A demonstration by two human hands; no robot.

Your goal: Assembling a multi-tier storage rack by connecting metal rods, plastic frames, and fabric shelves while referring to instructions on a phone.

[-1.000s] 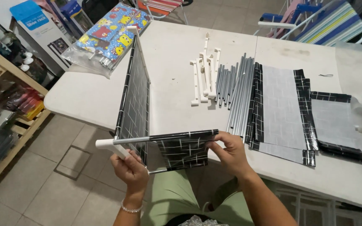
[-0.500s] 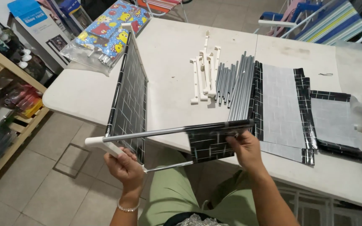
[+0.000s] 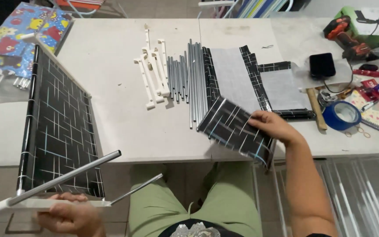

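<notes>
Since the earlier frame the right hand (image 3: 273, 127) has pulled its small black panel (image 3: 237, 129) off the frame (image 3: 60, 131) to centre right, grip clenched on it; left hand (image 3: 73, 215), lower left, grasps the frame's white bar (image 3: 36, 203); white counter (image 3: 115, 118) bare between; rods (image 3: 187, 77) upper centre; tiled floor below its near edge.

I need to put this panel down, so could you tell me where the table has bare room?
The widest bare patch lies between the upright black panel frame and the white plastic connectors, reaching the near edge of the table. The right end is crowded: blue tape roll, phone, drill.
</notes>
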